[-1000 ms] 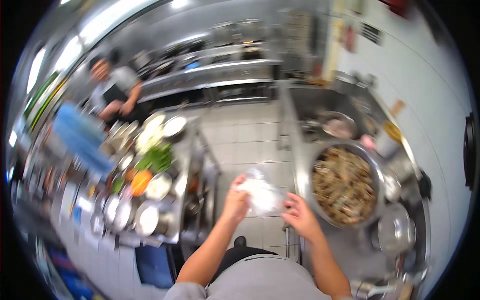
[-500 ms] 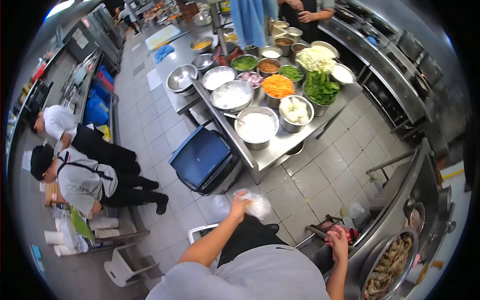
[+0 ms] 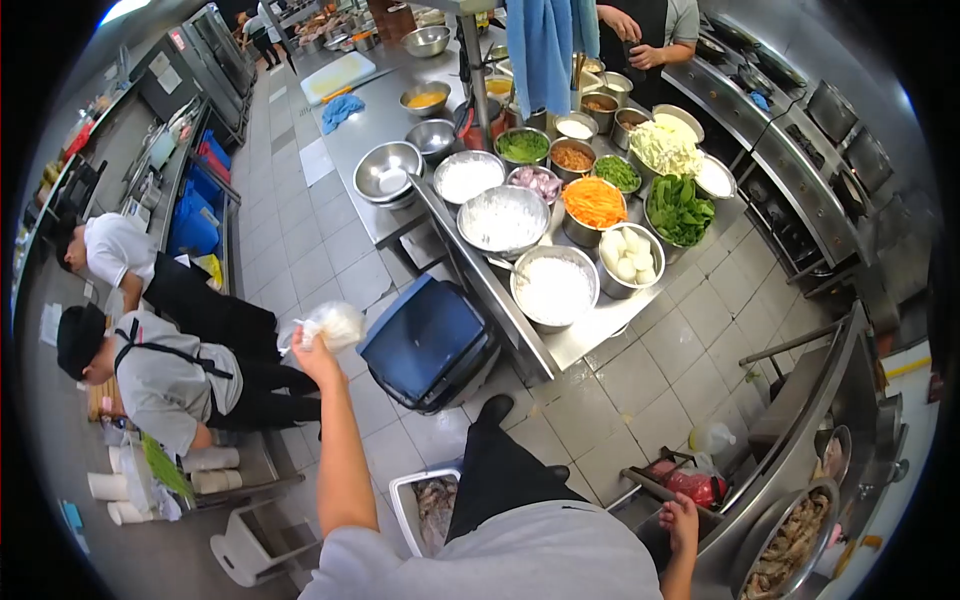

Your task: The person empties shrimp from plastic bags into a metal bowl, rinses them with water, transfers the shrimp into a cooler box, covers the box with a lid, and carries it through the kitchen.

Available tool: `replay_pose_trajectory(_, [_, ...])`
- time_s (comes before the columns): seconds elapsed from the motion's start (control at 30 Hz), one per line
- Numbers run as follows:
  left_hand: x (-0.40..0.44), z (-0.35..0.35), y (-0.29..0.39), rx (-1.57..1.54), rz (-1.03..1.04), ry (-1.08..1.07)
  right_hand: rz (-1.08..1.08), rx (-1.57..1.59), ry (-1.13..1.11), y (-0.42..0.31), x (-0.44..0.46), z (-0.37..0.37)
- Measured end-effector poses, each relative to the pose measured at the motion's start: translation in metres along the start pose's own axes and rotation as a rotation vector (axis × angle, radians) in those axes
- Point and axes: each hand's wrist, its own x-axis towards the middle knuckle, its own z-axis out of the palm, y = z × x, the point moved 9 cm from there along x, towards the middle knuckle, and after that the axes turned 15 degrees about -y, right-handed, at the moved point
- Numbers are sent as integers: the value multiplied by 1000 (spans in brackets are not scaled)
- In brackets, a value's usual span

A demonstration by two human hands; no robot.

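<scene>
My left hand (image 3: 315, 357) is stretched out to the left and closed on a clear plastic bag (image 3: 335, 325) with whitish contents, which I cannot make out. The bag hangs above the floor, left of a blue-lidded bin (image 3: 425, 345), and does not touch it. Low on the right, my right hand (image 3: 680, 518) is half curled with its fingers a little apart, and I see nothing in it. It hovers beside the metal sink counter (image 3: 735, 520). A large steel bowl (image 3: 832, 510) of what look like raw prawns stands farther right.
A white tub (image 3: 403, 505) of seafood sits on the floor by my legs. Ahead, a steel table (image 3: 585, 345) carries pots of carrots (image 3: 594, 202), greens and white powder. Two co-workers (image 3: 180, 375) bend over the left counter; another person (image 3: 650, 40) stands at the back.
My left hand has swung left and forward with the plastic bag, past the bin. One foot has stepped forward. My right hand has dropped slightly, its fingers looser.
</scene>
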Motion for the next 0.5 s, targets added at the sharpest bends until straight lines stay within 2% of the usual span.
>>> replay_pose_trajectory(0.2, [110,0,-78,85,80,-56,118,47,157,57,-21,20])
replay_pose_trajectory(0.27, [126,-2,-141,309,2,-96,103,-67,166,80,-16,25])
replay_pose_trajectory(0.3, [132,-2,-187,440,-37,-156,170,-208,160,84,-15,35])
replay_pose_trajectory(0.37, [114,25,-280,728,-432,-686,186,-319,107,82,-13,55])
replay_pose_trajectory(0.4, [116,35,-271,725,-438,-698,200,-424,46,80,-11,68])
replay_pose_trajectory(0.47, [98,40,-255,840,-885,-805,181,-337,95,79,-8,72])
replay_pose_trajectory(0.5, [150,13,-326,1034,-623,-777,148,-250,134,73,-2,72])
